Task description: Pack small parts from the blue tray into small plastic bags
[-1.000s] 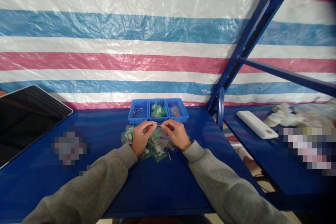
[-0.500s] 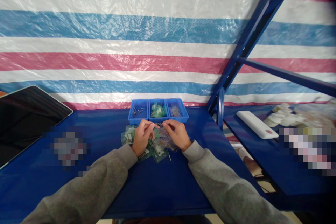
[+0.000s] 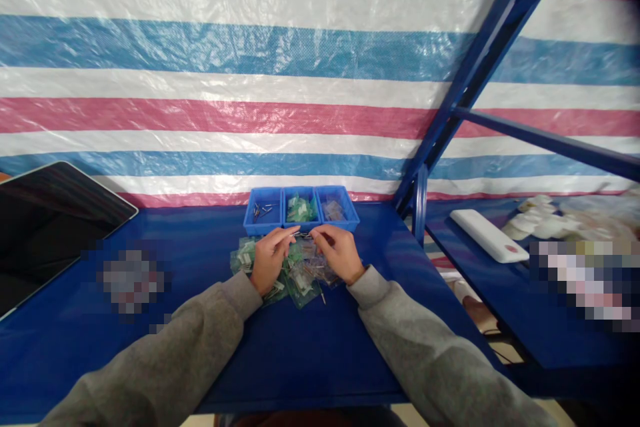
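Note:
My left hand (image 3: 271, 257) is closed, index finger reaching forward, with its fingertips at thin silvery metal pins (image 3: 303, 235). Facing it, my right hand (image 3: 340, 255) pinches at the other end of these pins. How many lie in the fingers is too small to tell. Beneath both hands spreads a pile of small green-tinted clear bags (image 3: 301, 282) and purplish clear bags (image 3: 320, 268), partly hidden by the hands. One loose metal pin (image 3: 323, 297) sticks out at the pile's front.
Just behind the hands stands a blue three-compartment tray (image 3: 265, 229): metal pins left, green bags middle, clear bags right. A dark-screened tablet (image 3: 55, 227) lies at left on the blue table (image 3: 300, 367). Blue frame bars (image 3: 420, 207) and a white oblong device (image 3: 487, 235) are at right.
The fingers of my left hand have shifted, its index finger now stretched further toward the pins. My right hand stays nearly in place, still pinching.

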`<move>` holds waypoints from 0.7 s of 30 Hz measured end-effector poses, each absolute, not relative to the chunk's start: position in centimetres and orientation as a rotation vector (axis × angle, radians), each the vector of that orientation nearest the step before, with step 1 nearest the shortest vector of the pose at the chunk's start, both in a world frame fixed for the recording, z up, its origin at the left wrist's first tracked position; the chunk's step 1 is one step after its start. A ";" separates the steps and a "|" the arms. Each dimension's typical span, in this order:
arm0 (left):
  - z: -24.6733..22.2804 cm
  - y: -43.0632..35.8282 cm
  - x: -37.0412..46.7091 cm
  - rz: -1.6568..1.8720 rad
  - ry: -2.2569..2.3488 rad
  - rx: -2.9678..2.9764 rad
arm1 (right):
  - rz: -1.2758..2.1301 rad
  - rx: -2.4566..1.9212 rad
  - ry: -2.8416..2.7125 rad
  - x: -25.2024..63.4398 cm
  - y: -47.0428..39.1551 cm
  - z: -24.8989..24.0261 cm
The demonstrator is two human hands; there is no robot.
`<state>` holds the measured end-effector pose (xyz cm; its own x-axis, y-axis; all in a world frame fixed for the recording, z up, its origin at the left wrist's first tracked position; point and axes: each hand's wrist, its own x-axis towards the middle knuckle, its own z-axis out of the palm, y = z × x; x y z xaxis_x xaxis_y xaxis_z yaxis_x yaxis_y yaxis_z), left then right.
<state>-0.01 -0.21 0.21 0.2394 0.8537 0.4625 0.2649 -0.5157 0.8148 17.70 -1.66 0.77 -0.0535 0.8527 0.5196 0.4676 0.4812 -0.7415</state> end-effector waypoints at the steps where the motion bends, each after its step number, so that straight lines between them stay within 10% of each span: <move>1: 0.2 -0.2 0.0 1.257 1.018 1.883 | 0.474 -1.132 -1.693 17.7 -1.7 0.8; 21: -0.1 -0.3 0.1 1.308 1.090 1.823 | 0.492 -1.099 -1.694 17.5 -1.6 0.5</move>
<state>0.12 -0.27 -0.09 0.1619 0.8903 0.4256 0.2580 -0.4545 0.8526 17.49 -1.59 0.54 -0.0701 0.8477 0.5259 0.4335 0.5007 -0.7493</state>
